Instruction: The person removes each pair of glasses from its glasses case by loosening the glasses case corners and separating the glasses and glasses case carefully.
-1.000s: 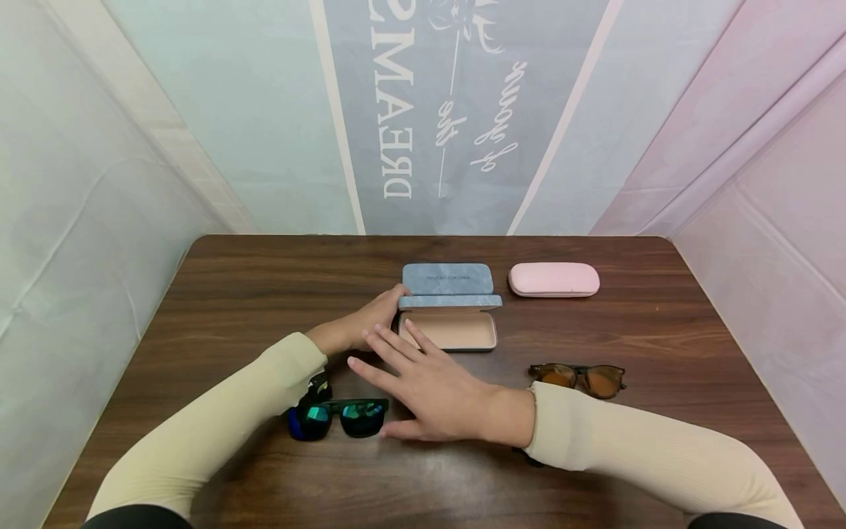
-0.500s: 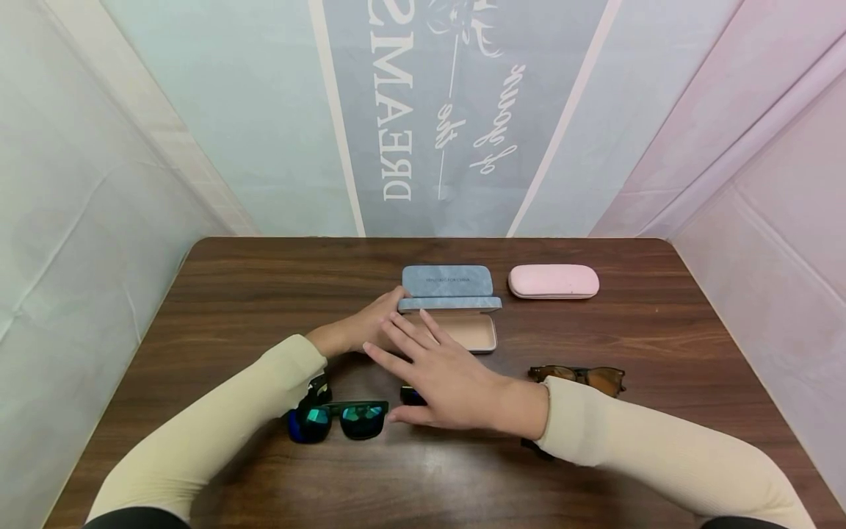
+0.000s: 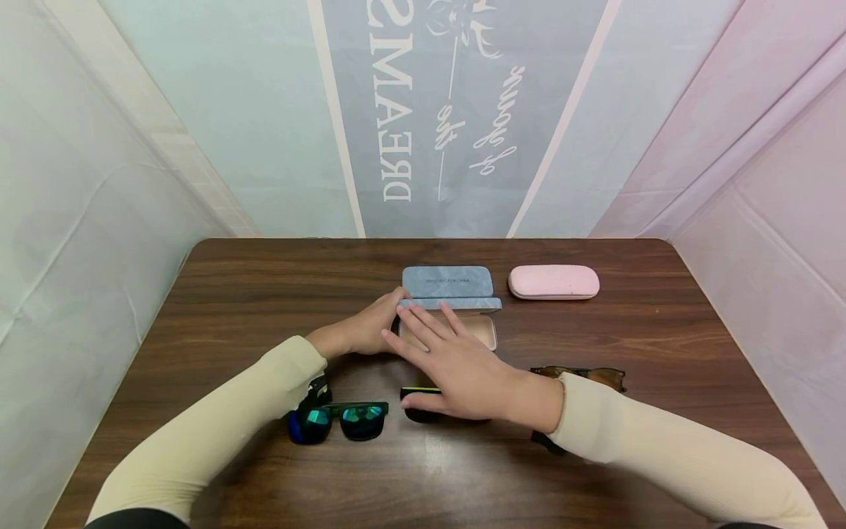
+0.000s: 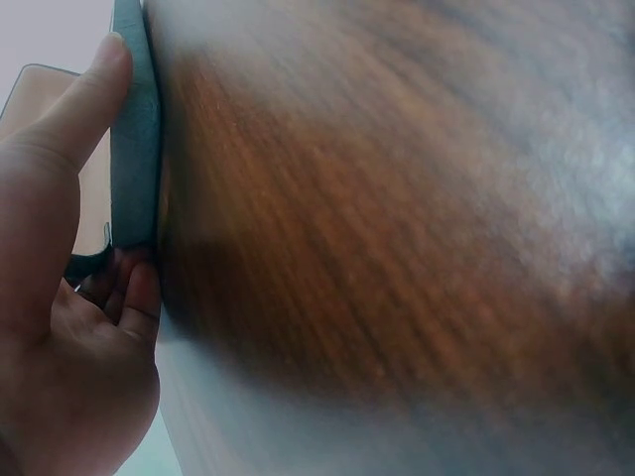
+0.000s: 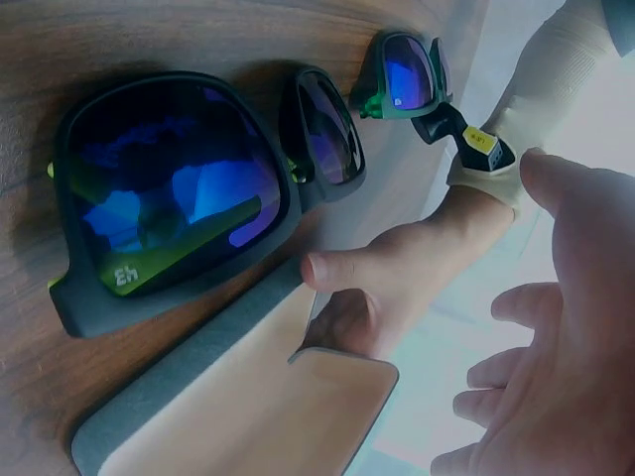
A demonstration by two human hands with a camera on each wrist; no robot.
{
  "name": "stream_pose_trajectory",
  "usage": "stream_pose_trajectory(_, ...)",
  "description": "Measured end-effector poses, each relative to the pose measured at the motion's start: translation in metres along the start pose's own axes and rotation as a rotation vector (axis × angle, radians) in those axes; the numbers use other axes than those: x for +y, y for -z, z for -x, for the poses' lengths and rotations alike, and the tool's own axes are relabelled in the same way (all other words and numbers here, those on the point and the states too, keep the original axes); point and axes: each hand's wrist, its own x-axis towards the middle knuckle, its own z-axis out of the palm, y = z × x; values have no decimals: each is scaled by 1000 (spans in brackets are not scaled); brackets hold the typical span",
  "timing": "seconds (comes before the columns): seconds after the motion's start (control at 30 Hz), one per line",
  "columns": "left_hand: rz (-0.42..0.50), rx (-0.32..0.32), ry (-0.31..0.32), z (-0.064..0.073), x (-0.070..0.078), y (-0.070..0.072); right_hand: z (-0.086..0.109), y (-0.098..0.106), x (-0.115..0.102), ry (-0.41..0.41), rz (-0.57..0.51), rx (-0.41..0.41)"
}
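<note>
A blue glasses case (image 3: 446,282) stands with its lid raised, its beige lining showing. My left hand (image 3: 370,323) holds the case's left end; in the left wrist view the thumb (image 4: 94,89) lies along the front wall and the other fingers curl at the end. Over the open case my right hand (image 3: 465,371) hovers palm down, fingers straight and spread, holding nothing. Beneath it, partly hidden, are dark sunglasses with a yellow-green edge (image 3: 418,416); the right wrist view shows their blue lenses (image 5: 169,188) close to the case.
Mirrored green-blue sunglasses (image 3: 362,422) lie near the left cuff. Brown-lensed glasses (image 3: 604,378) are partly covered by the right sleeve. A closed pink glasses case (image 3: 554,282) sits at the back right of the wooden table (image 3: 277,272).
My right hand has shifted right and slightly away from the body, over the case, uncovering part of the middle sunglasses. The left hand keeps its hold on the case.
</note>
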Motion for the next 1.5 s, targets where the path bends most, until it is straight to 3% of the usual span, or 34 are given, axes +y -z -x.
stream_pose_trajectory(0.3,47,10,3,-2,2,-2,3,1,6,-40,-26,-24)
stream_pose_trajectory(0.6,9,-16,81,0,5,-1,7,5,9,-64,4,-1)
stream_pose_trajectory(1.17,4,12,8,0,7,2,10,12,25,-128,-59,-9)
stream_pose_trajectory(1.5,27,6,18,-1,7,5,10,17,38,-182,-106,0)
